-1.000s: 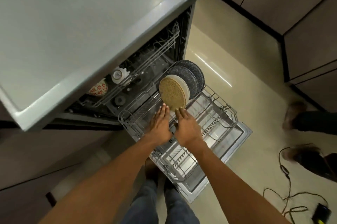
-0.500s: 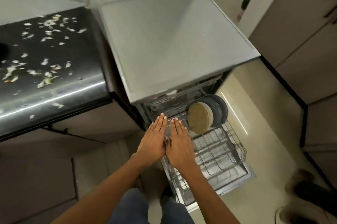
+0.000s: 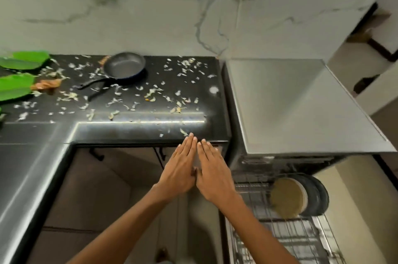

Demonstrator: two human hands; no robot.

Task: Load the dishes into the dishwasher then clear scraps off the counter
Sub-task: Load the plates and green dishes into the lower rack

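Both grips (image 3: 197, 169) flat, apparently just short of scraps (image 3: 150, 93).

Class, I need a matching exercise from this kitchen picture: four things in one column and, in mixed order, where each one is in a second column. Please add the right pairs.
Things
1. frying pan
2. plates
3. green leaves
4. both hands

Places
A. standing on edge in the pulled-out dishwasher rack
B. at the far left end of the black counter
C. held flat, side by side, near the counter's front edge
D. near the wall on the counter, among the scattered scraps

Pairs: 1-D, 2-A, 3-B, 4-C
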